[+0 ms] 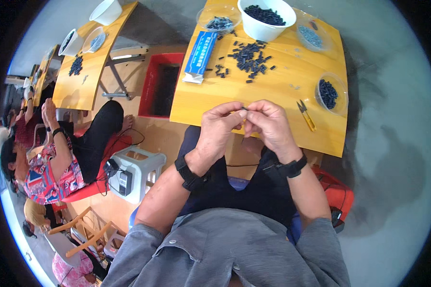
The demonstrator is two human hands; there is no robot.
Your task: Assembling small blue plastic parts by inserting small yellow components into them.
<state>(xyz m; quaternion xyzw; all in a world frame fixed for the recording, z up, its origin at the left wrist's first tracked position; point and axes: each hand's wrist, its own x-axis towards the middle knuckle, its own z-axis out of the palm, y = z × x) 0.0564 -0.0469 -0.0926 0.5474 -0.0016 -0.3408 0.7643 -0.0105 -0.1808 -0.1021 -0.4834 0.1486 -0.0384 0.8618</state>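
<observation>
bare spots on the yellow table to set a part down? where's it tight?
Free: bare wood of the table between the blue packet and the hands, and the stretch between the loose black pieces and the small tub. Crowded: the far edge, with the white bowl and clear dishes, and around the yellow snips.

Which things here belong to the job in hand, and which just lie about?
In use: left hand and right hand, pinching one small dark piece; loose dark pieces; white bowl of pieces; small tub.

Lying about: yellow snips; blue packet; red bin; white stool.
</observation>
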